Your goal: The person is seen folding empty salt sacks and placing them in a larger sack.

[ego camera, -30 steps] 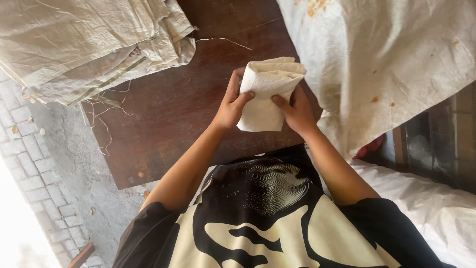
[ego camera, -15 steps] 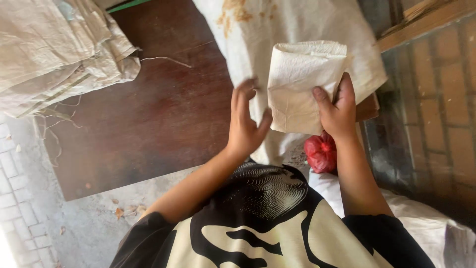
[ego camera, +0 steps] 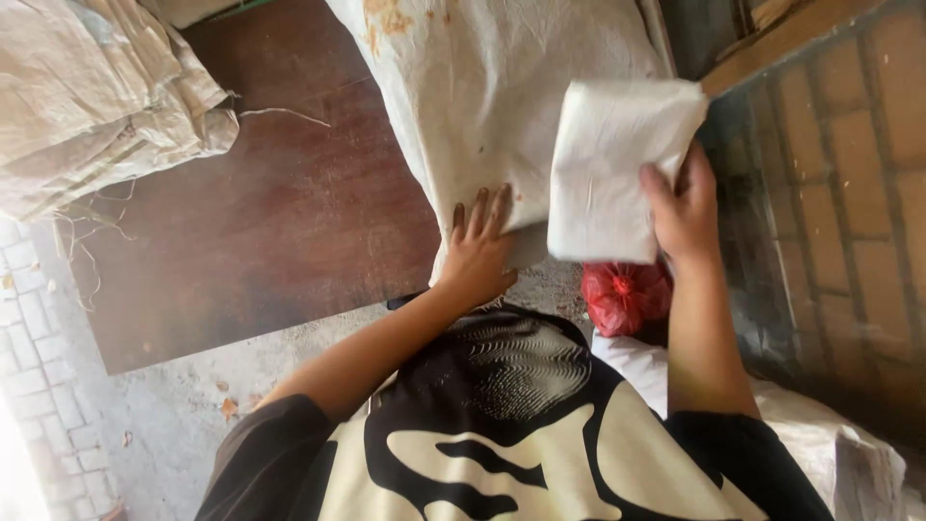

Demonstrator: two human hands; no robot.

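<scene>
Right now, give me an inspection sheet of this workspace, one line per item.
Surface: dark brown wooden board on a concrete floor.
Job's things: folded white sack, held up; large stained white sack spread over the board's edge.
Clutter: pile of beige woven sacks with loose threads; red plastic bag.
Hands: right hand grips the folded sack; left hand lies flat on the large sack.
Cables: nothing seen.
Surroundings: brick wall to the right, paving bricks to the left.

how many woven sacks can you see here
4: a folded sack in the right hand, a stained one under the left hand, a pile top left, one bottom right. More may be hidden.
</scene>
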